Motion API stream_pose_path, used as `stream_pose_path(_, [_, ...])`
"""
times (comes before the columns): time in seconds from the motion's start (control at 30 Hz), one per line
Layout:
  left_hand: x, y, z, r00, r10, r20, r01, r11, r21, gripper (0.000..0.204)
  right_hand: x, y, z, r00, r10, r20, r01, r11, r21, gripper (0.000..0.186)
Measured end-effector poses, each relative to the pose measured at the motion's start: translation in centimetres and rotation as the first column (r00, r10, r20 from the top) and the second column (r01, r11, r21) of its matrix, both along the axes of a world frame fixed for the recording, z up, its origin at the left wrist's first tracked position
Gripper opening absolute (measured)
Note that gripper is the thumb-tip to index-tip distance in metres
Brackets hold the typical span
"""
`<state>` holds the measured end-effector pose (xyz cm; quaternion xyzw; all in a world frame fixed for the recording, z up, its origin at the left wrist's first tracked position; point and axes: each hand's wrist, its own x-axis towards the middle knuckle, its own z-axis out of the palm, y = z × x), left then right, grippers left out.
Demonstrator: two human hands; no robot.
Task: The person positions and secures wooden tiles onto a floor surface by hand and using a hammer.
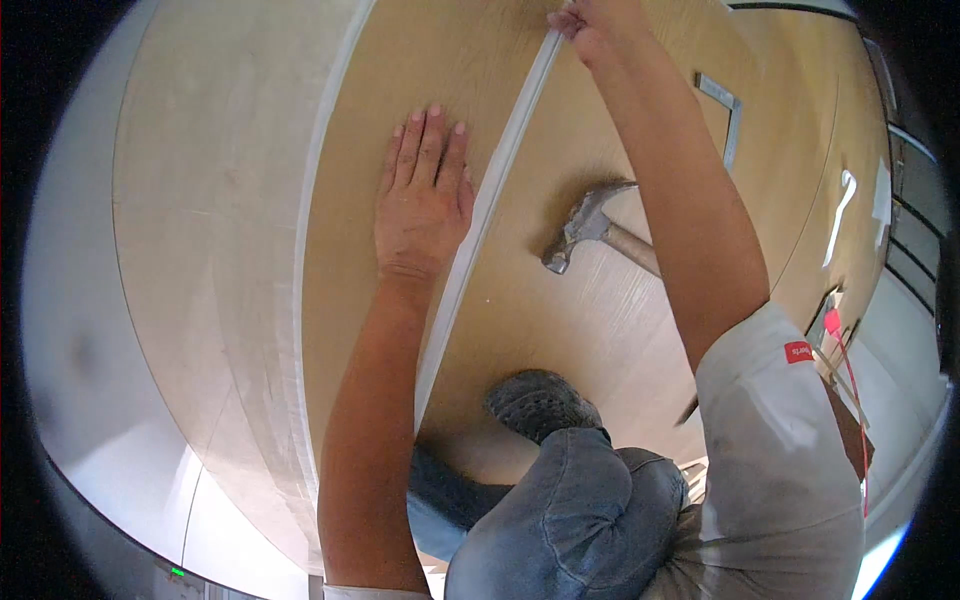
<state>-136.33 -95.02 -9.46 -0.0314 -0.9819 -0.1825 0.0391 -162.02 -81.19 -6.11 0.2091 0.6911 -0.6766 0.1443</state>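
Note:
My left hand (425, 210) lies flat, fingers stretched out, on a narrow wood-grain panel (365, 90). Its thumb side rests against a long white strip (497, 170) that runs slantwise along the panel's right edge. At the far end of that strip, my right hand (600, 30) has its fingers curled in close to it. Whatever those fingers grip, if anything, is hidden at the picture's upper edge. A claw hammer (590, 222) with a worn wooden handle lies on the wood-grain board (560, 310) to the right, partly covered by my right forearm.
A metal carpenter's square (733, 135) lies beyond my right forearm. Farther right are a curved white piece (839, 215) and a red cord (850, 375). A second white edge (322, 115) borders a pale board (210, 220) on the left. My shoe (540, 403) rests on the wood-grain board.

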Motion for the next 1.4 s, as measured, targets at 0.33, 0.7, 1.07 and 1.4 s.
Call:
stream_pose_path(0.33, [0.2,0.3,-0.6,0.996,0.042,-0.081,-0.041,0.999,0.007,0.049,2.1,1.7,0.7,0.953,0.283,-0.107,-0.275,0.957,0.089,0.019])
stream_pose_path(0.7, [0.2,0.5,-0.9,0.992,0.051,-0.112,-0.050,0.999,0.009,0.051,2.9,1.2,-0.2,0.951,0.210,-0.226,-0.209,0.977,0.028,0.019])
stream_pose_path(1.07, [0.2,0.2,-1.0,0.990,0.036,-0.139,-0.040,0.999,-0.031,0.054,2.3,1.4,-1.5,0.930,0.280,-0.238,-0.253,0.958,0.138,0.025])
stream_pose_path(1.4, [0.4,-0.3,-0.9,0.994,-0.009,-0.112,0.009,1.000,0.000,0.051,2.3,1.8,-2.1,0.910,0.260,-0.323,-0.261,0.964,0.042,0.025])
